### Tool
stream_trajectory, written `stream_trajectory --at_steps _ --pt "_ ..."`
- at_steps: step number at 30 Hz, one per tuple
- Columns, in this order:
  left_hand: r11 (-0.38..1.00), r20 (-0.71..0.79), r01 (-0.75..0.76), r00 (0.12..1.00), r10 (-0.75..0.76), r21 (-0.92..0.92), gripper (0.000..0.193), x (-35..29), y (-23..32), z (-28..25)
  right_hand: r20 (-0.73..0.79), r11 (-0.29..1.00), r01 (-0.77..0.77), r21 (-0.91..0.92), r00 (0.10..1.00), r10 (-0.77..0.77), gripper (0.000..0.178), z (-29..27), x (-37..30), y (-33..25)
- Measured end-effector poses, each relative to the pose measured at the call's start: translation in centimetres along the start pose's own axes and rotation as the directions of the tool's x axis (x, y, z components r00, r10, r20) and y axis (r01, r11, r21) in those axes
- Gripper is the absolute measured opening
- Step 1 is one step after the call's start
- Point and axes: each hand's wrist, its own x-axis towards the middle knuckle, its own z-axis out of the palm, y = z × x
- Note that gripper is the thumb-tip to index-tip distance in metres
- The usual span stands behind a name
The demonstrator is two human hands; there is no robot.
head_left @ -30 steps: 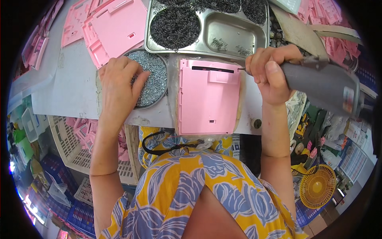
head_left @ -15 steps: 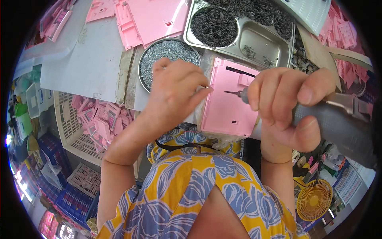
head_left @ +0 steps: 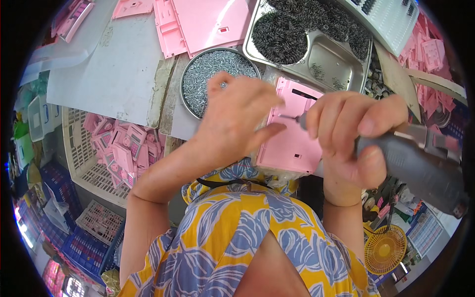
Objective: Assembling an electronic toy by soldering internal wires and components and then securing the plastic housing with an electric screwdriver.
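A pink plastic panel (head_left: pixel 293 143) lies flat at the near edge of the bench. My right hand (head_left: pixel 354 136) grips a grey electric screwdriver (head_left: pixel 418 166), and its bit points left over the panel's upper part. My left hand (head_left: pixel 237 119) hovers at the panel's left edge, fingers pinched close to the bit tip. Whether a screw sits between those fingers is too small to tell. Just behind my left hand stands a round metal bowl (head_left: pixel 190 74) full of small screws.
A divided steel tray (head_left: pixel 329 59) with heaps of dark springs stands behind the panel. More pink panels (head_left: pixel 203 22) are stacked at the back. A white crate (head_left: pixel 79 148) with pink parts stands low on the left. A yellow fan (head_left: pixel 385 250) is on the floor at right.
My left hand left the screw bowl and came to the panel's left edge. My right hand swung the screwdriver down so the bit points at the panel. The view shifted right.
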Motion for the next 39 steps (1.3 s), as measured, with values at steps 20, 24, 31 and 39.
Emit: stream_trajectory --at_steps 20,24,31,39 --pt "0.996 0.036 0.021 0.999 -0.024 0.085 0.019 0.7 -3.2 -0.9 0.028 0.976 0.068 -0.208 0.998 -0.064 0.012 -2.6 1.8 6.4" --pt "0.999 -0.019 -0.016 1.000 0.016 -0.032 0.019 0.0 -1.8 1.0 0.072 0.996 0.089 -0.012 0.993 -0.088 0.020 -2.4 2.7 4.2" --pt "0.991 -0.065 -0.073 0.996 0.066 -0.116 0.019 -0.1 -1.0 1.8 0.162 0.998 0.047 0.038 0.985 -0.052 0.025 -1.1 1.1 0.9" --pt "0.995 -0.013 -0.096 0.995 0.096 -0.023 0.019 -0.3 -0.5 1.0 0.111 0.999 0.002 0.037 0.994 -0.006 0.024 0.4 0.1 1.1"
